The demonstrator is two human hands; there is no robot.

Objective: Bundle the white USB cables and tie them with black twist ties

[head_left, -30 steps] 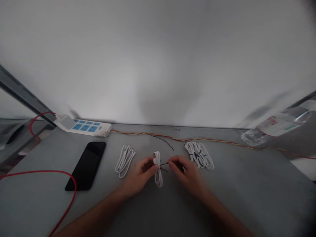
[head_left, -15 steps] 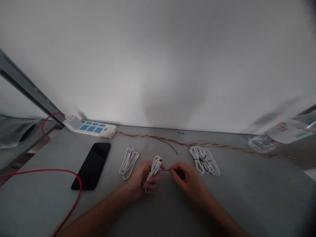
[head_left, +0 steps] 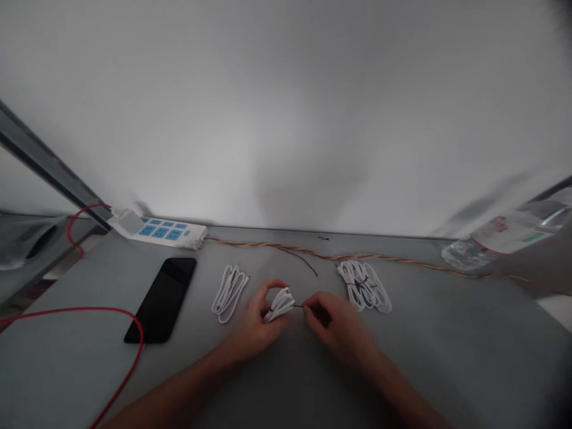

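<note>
A coiled white cable is held in my left hand, the fingers wrapped round the bundle. From the coil a thin black twist tie sticks out to the right. Its far end is pinched between the thumb and fingertips of my right hand. Left of my hands, another coiled white cable lies loose on the grey table. Beyond my right hand sit white cable bundles with black ties around them.
A black phone lies at the left, crossed by a red cable. Behind it are a white power strip and its twisted cord. A loose black tie lies mid-table. A plastic bottle lies at the right.
My left hand has turned the white coil, so its fingers now curl over the top and the coil sits lower. The view has shifted slightly. My right hand still pinches the tie.
</note>
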